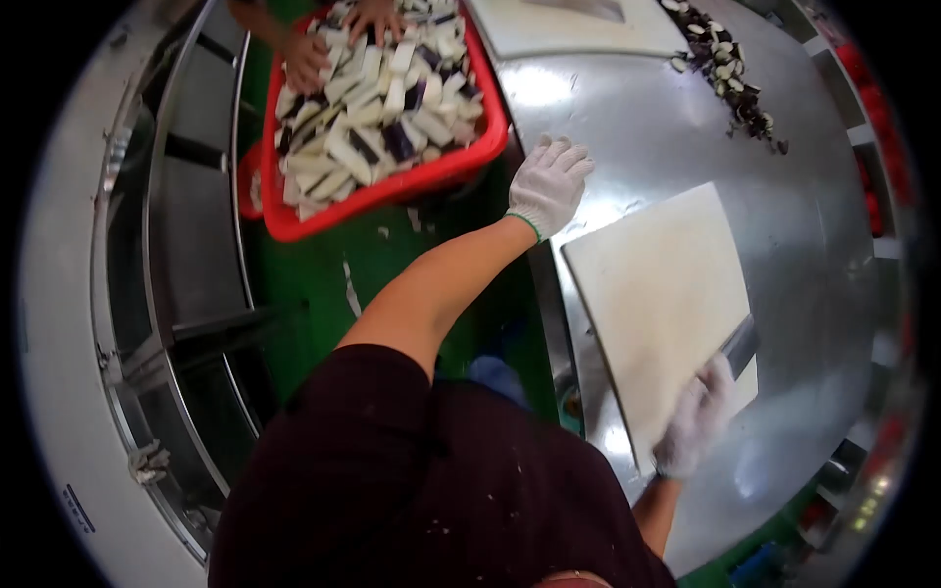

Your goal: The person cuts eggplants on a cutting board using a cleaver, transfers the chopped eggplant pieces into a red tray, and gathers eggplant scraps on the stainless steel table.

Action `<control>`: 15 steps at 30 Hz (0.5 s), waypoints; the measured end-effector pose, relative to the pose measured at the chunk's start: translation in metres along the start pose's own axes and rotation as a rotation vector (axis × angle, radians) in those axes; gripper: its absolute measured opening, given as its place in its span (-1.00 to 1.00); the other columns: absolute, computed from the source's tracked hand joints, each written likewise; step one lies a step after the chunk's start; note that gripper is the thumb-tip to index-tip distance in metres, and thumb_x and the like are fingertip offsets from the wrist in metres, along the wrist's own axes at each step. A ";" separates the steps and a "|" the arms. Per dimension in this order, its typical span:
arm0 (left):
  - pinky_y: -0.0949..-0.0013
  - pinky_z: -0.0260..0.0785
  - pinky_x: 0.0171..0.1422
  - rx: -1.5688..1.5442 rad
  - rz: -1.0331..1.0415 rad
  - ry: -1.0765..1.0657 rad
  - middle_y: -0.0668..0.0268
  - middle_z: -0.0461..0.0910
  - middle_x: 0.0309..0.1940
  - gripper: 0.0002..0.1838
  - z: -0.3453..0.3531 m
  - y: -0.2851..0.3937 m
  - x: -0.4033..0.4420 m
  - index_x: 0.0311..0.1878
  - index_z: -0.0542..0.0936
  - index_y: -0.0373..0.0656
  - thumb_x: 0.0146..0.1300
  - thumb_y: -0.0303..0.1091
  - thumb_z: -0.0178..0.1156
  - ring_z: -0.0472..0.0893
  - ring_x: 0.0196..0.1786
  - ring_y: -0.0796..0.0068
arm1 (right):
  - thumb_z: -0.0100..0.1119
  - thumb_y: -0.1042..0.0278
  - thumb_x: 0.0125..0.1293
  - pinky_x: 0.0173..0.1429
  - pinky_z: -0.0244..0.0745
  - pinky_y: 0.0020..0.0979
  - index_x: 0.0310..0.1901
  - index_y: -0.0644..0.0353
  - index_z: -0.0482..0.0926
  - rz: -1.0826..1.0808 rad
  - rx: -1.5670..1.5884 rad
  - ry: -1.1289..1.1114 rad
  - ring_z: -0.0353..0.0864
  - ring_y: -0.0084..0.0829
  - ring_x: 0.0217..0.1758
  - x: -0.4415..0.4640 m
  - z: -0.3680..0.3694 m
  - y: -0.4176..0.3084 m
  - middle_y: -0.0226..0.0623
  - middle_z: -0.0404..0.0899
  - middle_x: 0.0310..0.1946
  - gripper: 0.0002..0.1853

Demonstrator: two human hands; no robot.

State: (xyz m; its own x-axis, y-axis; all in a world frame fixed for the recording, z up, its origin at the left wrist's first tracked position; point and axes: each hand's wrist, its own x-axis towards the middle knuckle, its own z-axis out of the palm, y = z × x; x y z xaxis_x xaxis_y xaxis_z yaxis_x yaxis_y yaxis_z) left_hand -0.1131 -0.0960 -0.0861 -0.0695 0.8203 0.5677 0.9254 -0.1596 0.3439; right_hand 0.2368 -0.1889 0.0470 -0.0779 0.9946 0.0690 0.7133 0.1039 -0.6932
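My left hand [549, 184], in a white knit glove with a green cuff, is stretched out at the edge of the steel table. Its fingers are extended and hold nothing. In my right hand [696, 416], also gloved, is a knife [742, 345] with a broad dark blade. The handle is hidden in my grip. Blade and hand are over the near right part of a white cutting board [657, 284], whose surface bears no food. Left of my left hand is a red plastic basket [495, 127] heaped with cut eggplant pieces [353, 152].
Another person's bare hands [306, 64] rest on the eggplant in the basket. A second cutting board [578, 29] lies farther along the steel table [814, 225], beside a pile of eggplant trimmings [725, 73]. A metal rack [191, 235] stands left, above green floor [314, 294].
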 end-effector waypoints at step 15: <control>-0.07 0.52 0.24 0.310 -1.381 -1.040 -0.02 0.59 0.20 -0.70 -0.384 -0.030 -0.624 0.06 0.59 -0.16 0.35 -0.37 -0.03 0.63 0.17 -0.15 | 0.31 0.30 0.21 0.64 0.08 0.10 0.47 0.10 0.39 -0.660 -0.672 -0.239 0.21 0.15 0.57 -0.057 0.118 0.034 0.09 0.30 0.46 -0.26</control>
State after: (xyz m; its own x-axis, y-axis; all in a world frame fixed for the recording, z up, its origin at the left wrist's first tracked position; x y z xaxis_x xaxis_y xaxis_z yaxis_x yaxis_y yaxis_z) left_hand -0.2405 -0.8136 -0.1631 -0.6637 0.2509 -0.7046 0.4383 0.8939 -0.0945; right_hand 0.1832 -0.2431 -0.0650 -0.6912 0.7160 0.0983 0.7189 0.6951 -0.0077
